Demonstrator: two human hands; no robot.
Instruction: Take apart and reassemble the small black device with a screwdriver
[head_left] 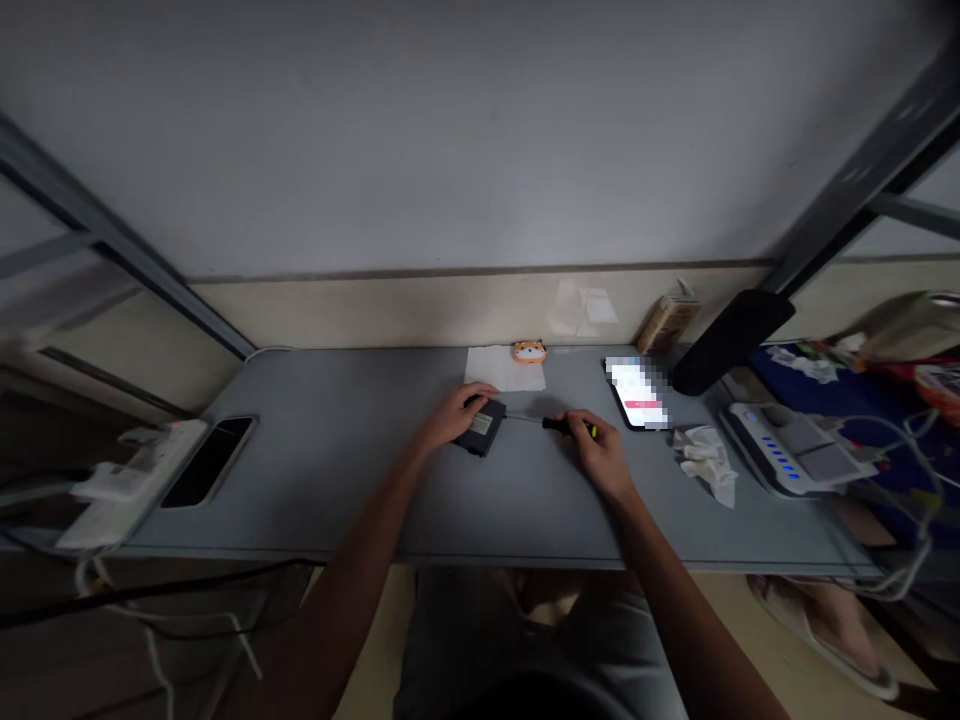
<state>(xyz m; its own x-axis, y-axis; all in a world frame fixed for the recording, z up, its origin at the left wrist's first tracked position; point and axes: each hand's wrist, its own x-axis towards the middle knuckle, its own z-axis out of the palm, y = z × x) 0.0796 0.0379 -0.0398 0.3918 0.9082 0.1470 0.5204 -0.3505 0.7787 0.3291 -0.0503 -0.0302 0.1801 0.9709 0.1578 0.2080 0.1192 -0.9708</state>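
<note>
A small flat black box (481,428) with a pale label lies on the grey desk in front of me. My left hand (454,413) grips it at its left and far side, fingers bent over the top edge. In my right hand (598,447) is a screwdriver (556,425) with a black and yellow handle. Its thin shaft points left, and the tip reaches the box's right edge; whether it touches is too small to tell. Just beyond the box lies a white sheet of paper (491,367), with an orange-and-white animal-faced case (529,352) on its right part.
A lit phone (637,393), crumpled tissue (706,462), drink carton (666,322), black cylinder (731,340) and white device with blue lights (780,455) stand to the right. Leftward lie a dark phone (210,462) and a white power strip (135,490) with cables. A wall backs the desk.
</note>
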